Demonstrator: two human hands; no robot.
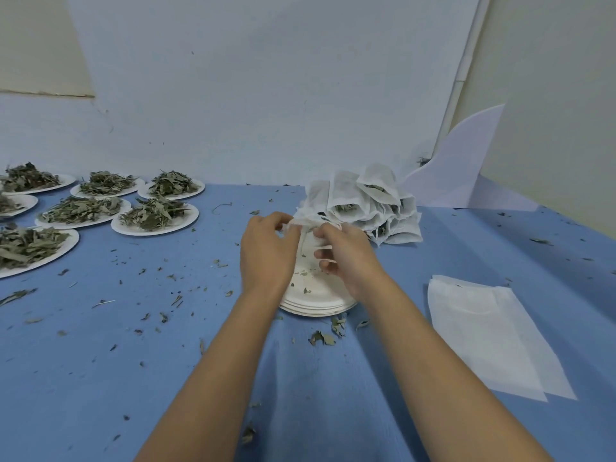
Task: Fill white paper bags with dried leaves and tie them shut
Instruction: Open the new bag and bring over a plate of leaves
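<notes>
**Desk:** What does your head camera show?

**Operator:** Two bare forearms reach over a blue table. I see both hands meeting above a stack of empty paper plates at the middle of the table. Between them is a white paper bag, held up off the top plate.

**Desk:** How are the hands set?

**Operator:** The left hand has its fingers curled in, pinching the bag's gathered top from the left. The right hand pinches the same gathered top from the right with thumb and forefinger. A thin white string crosses its other curled fingers. I cannot tell whether a knot is formed; the fingers hide that spot.

**Desk:** And around them?

**Operator:** Just beyond the right hand, a pile of filled bags leans together, with dried leaves showing at some open ends. To the right, well apart from the plates, flat empty bags lie overlapped on the table. Far left, several paper plates of dried leaves sit in rows near the wall. Leaf crumbs are scattered across the table, thickest in front of the plate stack, and a few lie on the top plate. A white curved board stands at the back right corner, behind the filled bags.
</notes>
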